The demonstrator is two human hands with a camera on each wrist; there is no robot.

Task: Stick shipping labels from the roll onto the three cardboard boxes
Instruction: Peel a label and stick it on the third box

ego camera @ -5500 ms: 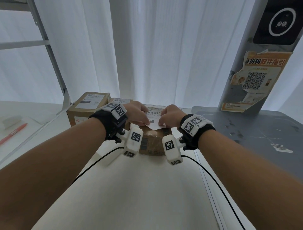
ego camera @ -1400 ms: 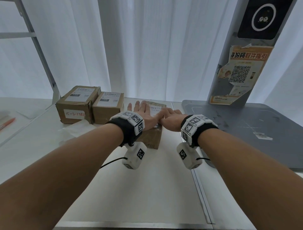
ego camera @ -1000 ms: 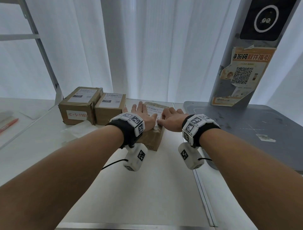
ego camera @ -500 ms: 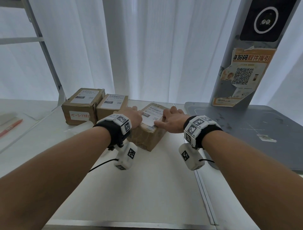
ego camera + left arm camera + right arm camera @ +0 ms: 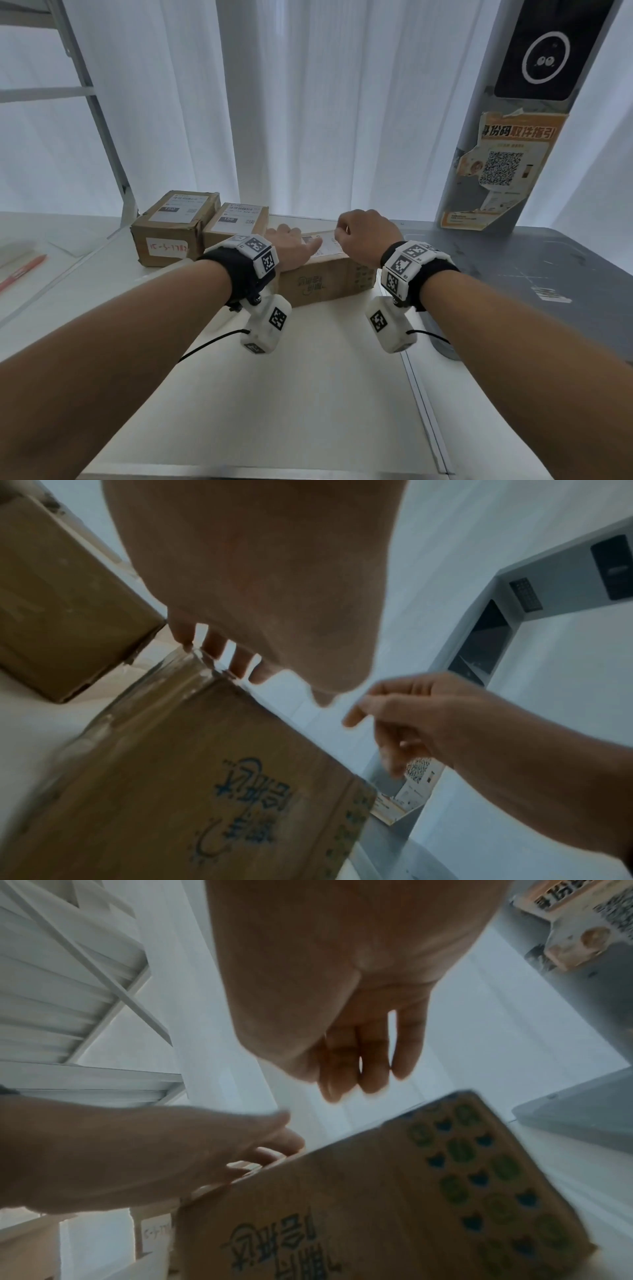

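My left hand [image 5: 291, 248] lies flat, grip slack, on the labelled box [image 5: 325, 281] on the bench [image 5: 308, 394]; my right hand [image 5: 368, 236] hovers just above it, loosely curled, holding nothing.

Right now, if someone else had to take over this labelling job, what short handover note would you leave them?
Left hand: fingers straight, resting on top of the nearest box.
Right hand: lifted just above that box, loosely curled, holding nothing.
Boxes: the near one in front; the other two boxes side by side behind it on the left.
Done: all three show a white label on top; the near box's label is only partly visible.
Left: check that the label's edges are flat. The roll is out of view.
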